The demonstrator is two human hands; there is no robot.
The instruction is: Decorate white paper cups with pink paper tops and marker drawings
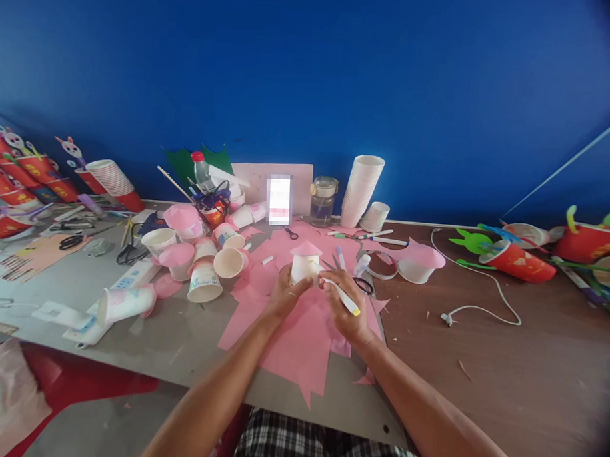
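Observation:
A white paper cup with a pink cone-shaped paper roof is held over the pink paper. My left hand is closed around its left side and lower part. In my right hand is a white marker pen with a yellow end, which points back toward me. The marker's front end meets the cup's right side, where a small yellowish mark shows. Pink paper sheets and scraps lie beneath both hands. Scissors and a small white glue bottle are just beyond my right hand.
Decorated paper cups and a white power strip lie to the left. At the back stand a phone, a glass jar and a tall cup stack. A white cable and red cups are on the right.

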